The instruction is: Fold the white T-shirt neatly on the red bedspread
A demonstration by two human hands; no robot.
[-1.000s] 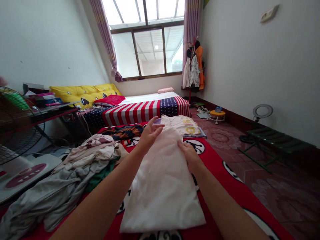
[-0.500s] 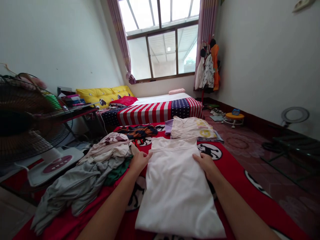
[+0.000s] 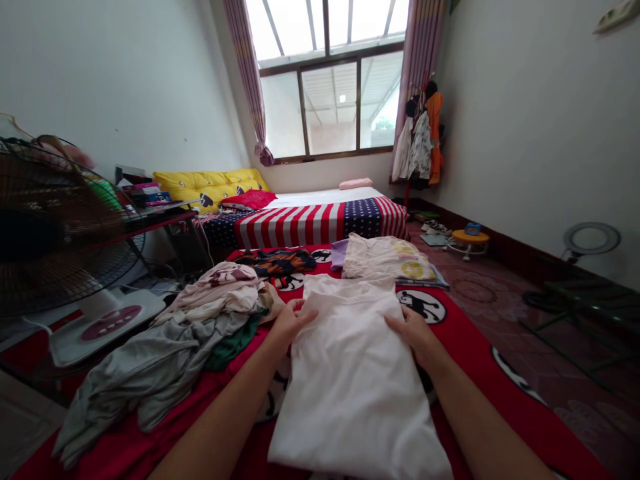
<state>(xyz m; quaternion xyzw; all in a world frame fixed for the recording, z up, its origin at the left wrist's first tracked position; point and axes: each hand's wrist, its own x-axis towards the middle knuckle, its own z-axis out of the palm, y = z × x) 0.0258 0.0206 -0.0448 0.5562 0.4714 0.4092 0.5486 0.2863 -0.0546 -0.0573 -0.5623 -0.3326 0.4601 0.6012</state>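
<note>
A white T-shirt (image 3: 357, 380), its sides tucked into a long rectangle, lies in front of me on a red cloth (image 3: 480, 393) with black and white figures. My left hand (image 3: 294, 320) grips its left edge near the collar end, thumb on top and fingers partly hidden under the fabric. At the right edge, level with it, my right hand (image 3: 410, 330) holds the shirt the same way. Between the hands the fabric is slightly bunched. Left of my left hand sits a heap of crumpled clothes (image 3: 200, 333) in grey, cream and green.
A stack of folded clothes (image 3: 385, 257) lies beyond the shirt, with a dark orange-patterned garment (image 3: 277, 261) to its left. A fan (image 3: 60, 233) stands at far left. Behind is a bed (image 3: 300, 223); on the right are a yellow stool (image 3: 470, 237) and a ring light (image 3: 593, 239).
My left hand has moved slightly inward and closed further over the shirt's edge. The fabric near the collar has lifted and wrinkled. My right hand stays at its edge.
</note>
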